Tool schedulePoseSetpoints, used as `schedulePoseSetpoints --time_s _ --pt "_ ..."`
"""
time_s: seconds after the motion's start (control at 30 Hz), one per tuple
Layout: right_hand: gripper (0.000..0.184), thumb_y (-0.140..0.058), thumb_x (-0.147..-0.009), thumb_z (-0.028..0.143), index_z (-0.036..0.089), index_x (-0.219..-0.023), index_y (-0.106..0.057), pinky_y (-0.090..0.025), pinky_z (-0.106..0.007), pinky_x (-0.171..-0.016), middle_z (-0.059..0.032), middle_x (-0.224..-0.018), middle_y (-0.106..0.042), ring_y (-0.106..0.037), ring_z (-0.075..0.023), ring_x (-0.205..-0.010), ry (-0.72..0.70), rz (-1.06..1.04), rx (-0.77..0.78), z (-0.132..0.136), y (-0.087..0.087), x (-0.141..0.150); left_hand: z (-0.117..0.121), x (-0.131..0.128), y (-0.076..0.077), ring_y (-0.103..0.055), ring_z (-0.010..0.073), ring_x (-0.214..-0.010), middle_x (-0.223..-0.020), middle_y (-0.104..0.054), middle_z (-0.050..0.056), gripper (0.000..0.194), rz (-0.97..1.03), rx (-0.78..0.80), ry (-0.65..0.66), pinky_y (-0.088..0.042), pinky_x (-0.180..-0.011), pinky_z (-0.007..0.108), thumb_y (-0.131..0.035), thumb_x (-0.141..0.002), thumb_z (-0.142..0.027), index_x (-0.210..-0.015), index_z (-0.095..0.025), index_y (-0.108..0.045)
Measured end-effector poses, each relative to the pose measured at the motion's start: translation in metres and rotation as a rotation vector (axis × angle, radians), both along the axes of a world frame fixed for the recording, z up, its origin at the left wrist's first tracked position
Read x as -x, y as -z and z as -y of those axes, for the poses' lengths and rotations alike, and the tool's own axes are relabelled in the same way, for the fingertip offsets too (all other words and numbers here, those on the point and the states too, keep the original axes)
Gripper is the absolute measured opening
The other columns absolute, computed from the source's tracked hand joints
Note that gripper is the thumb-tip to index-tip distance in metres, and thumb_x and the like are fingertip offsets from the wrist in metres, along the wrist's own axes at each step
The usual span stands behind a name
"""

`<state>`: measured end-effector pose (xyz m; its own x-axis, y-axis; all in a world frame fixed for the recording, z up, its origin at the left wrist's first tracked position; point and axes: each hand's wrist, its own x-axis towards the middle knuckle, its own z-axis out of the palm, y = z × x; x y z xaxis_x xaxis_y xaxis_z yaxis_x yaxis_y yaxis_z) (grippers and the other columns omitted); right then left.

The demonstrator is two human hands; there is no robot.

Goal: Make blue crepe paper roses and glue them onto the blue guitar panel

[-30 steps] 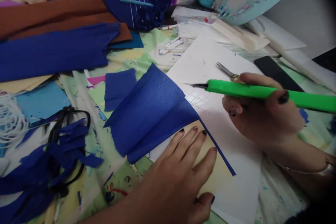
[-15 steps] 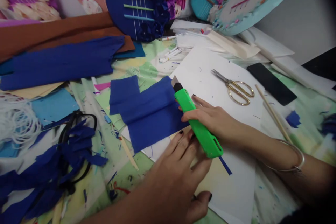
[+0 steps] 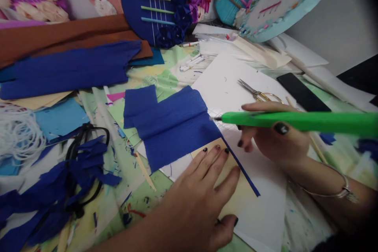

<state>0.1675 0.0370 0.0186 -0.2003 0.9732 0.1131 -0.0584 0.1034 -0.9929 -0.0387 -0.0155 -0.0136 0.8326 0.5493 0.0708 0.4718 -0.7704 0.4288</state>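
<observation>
My left hand lies flat with spread fingers on a cream card, pressing it over blue crepe paper. A narrow blue edge shows along the card's right side. My right hand grips a green utility knife, held above the white board. The knife points left, its dark tip near the right edge of the blue paper; whether it touches cannot be made out. Scissors with gold handles lie just behind my right hand, partly covered by it.
Folded blue and brown paper lie at the back left. White cord and blue scraps are on the left. A black flat object and a wooden stick lie right. Decorated round boards stand behind.
My right hand has moved right and turned the green knife from slanting across my left fingers to nearly level. The blue edge beside the card is now uncovered. My left hand stays put.
</observation>
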Motion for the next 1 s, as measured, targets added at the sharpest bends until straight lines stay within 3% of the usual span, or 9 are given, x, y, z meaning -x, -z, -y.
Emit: schedulePoseSetpoints --time_s 0.1,0.23,0.33,0.53,1.0 --pt "0.036 -0.061 -0.08 0.046 0.02 -0.104 -0.069 -0.037 -0.024 -0.033 -0.0029 -0.054 -0.067 -0.055 -0.0141 -0.039 0.035 -0.141 0.046 -0.004 0.003 0.0 0.0 0.0 -0.001 -0.012 0.0331 -0.143 -0.152 -0.025 0.02 0.069 -0.011 -0.008 0.006 -0.018 -0.116 0.048 -0.051 -0.085 -0.046 -0.143 -0.014 -0.032" --pt "0.027 -0.069 -0.075 0.041 0.017 -0.084 -0.073 -0.042 -0.024 -0.035 -0.0042 -0.055 -0.067 -0.058 -0.0141 -0.04 -0.017 -0.122 0.285 -0.008 0.011 0.003 0.0 -0.001 0.0 -0.014 0.0328 -0.143 -0.152 -0.027 0.02 0.07 -0.013 -0.02 -0.001 -0.02 -0.115 0.047 -0.052 -0.084 -0.045 -0.142 -0.013 -0.033" --pt "0.026 -0.074 -0.071 0.038 0.015 -0.083 -0.073 -0.042 -0.023 -0.035 -0.0039 -0.055 -0.067 -0.056 -0.0127 -0.04 -0.052 -0.074 0.368 -0.009 0.017 0.004 0.0 -0.001 0.001 -0.016 0.0325 -0.142 -0.15 -0.03 0.02 0.069 -0.004 -0.031 -0.005 -0.021 -0.115 0.046 -0.052 -0.084 -0.047 -0.142 -0.013 -0.034" --pt "0.032 -0.073 -0.073 0.036 0.013 -0.095 -0.072 -0.042 -0.019 -0.037 -0.0054 -0.062 -0.068 -0.056 -0.0109 -0.045 -0.129 -0.031 0.373 -0.01 0.024 0.001 -0.001 -0.001 0.001 -0.02 0.0325 -0.142 -0.148 -0.035 0.02 0.07 0.009 -0.038 0.002 -0.022 -0.114 0.046 -0.054 -0.082 -0.046 -0.141 -0.013 -0.035" --pt "0.029 -0.071 -0.076 0.035 0.015 -0.096 -0.073 -0.044 -0.02 -0.036 -0.0058 -0.063 -0.069 -0.056 -0.0107 -0.045 -0.196 -0.03 0.325 -0.013 0.027 -0.005 -0.001 -0.001 0.003 -0.018 0.0322 -0.142 -0.149 -0.033 0.02 0.071 -0.001 -0.033 -0.002 -0.021 -0.114 0.046 -0.055 -0.081 -0.046 -0.141 -0.014 -0.035"
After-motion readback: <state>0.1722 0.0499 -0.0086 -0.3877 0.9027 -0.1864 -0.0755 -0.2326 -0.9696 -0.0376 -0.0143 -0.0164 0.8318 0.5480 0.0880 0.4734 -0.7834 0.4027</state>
